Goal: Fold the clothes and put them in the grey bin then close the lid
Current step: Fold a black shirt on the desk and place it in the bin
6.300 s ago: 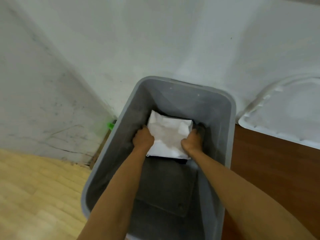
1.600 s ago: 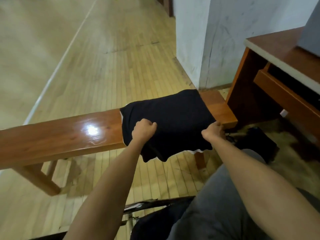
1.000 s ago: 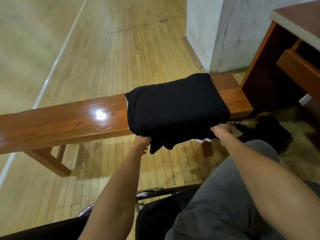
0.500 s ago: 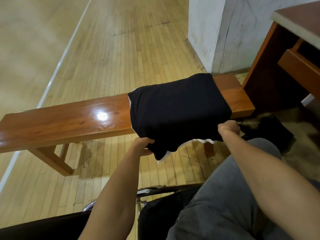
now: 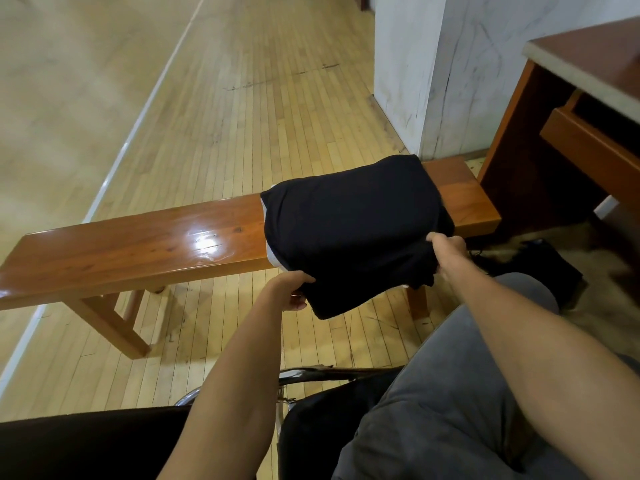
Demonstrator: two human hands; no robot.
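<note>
Your left hand (image 5: 289, 292) now cups under folded black garment (image 5: 349, 223), white hem tucked away; right hand (image 5: 446, 252) grips near right corner. Garment on worktop (image 5: 138, 244) right end, overhanging near edge. Lift looks next; grey bin out of view.

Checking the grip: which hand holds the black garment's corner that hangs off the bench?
The left hand, at the drooping corner of the black garment below the bench edge; the right hand grips higher, at bench level.
</note>
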